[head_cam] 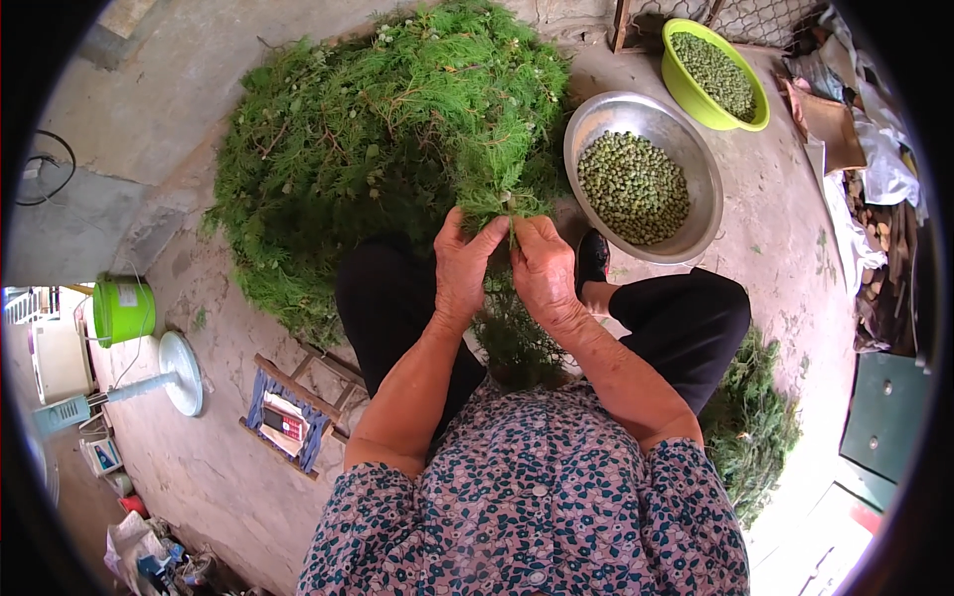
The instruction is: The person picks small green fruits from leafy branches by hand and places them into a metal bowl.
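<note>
Between my knees, both hands grip a green conifer sprig (498, 200) that lies against a large heap of similar branches (335, 141). My left hand (466, 261) pinches it from the left with thumb and fingers. My right hand (545, 268) holds its stem close beside, the fingertips nearly touching. To the right of the heap, a steel basin (708, 194) holds many small green cones. A lime-green plastic basin (759, 112) behind it holds more of them. Further foliage lies below my hands, partly hidden by my arms and legs.
A small wooden folding stool (298, 410) stands on the left, near a fan's round base (181, 374) and a green bucket (125, 309). Another pile of branches (753, 425) lies at the right. Firewood, bags and a green cabinet (887, 417) line the right side.
</note>
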Demonstrator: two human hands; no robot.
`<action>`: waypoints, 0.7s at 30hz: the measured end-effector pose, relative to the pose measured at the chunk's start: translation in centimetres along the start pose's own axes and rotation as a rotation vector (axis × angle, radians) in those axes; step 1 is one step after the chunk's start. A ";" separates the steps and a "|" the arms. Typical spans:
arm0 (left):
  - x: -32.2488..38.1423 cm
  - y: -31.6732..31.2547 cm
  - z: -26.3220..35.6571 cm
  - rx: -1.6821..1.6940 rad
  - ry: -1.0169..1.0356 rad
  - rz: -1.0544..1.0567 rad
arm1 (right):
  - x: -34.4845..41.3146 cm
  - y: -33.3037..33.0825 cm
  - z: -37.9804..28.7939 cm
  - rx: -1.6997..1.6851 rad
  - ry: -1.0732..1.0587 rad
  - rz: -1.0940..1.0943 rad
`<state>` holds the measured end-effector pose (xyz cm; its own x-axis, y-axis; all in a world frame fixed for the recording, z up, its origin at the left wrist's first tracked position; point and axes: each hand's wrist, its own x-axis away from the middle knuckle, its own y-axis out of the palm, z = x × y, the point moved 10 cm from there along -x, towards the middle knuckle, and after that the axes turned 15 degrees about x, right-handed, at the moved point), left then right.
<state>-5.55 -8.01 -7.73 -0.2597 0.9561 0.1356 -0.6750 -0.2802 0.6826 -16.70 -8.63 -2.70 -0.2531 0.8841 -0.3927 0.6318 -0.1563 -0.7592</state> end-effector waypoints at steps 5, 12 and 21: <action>0.0 -1.0 0.5 -0.005 0.045 0.070 | 0.0 0.5 -0.9 -0.041 -0.020 -0.041; 0.2 -1.6 1.0 -0.043 -0.017 0.124 | -1.6 -2.0 0.2 -0.279 0.083 0.050; 0.2 0.1 1.6 -0.359 0.086 -0.021 | -3.9 -1.2 -1.0 -0.285 -0.032 -0.028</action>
<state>-4.55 -7.70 -6.49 -0.2897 0.9556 0.0533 -0.8763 -0.2872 0.3868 -15.77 -11.43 0.26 -0.2932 0.8713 -0.3935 0.8039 0.0019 -0.5947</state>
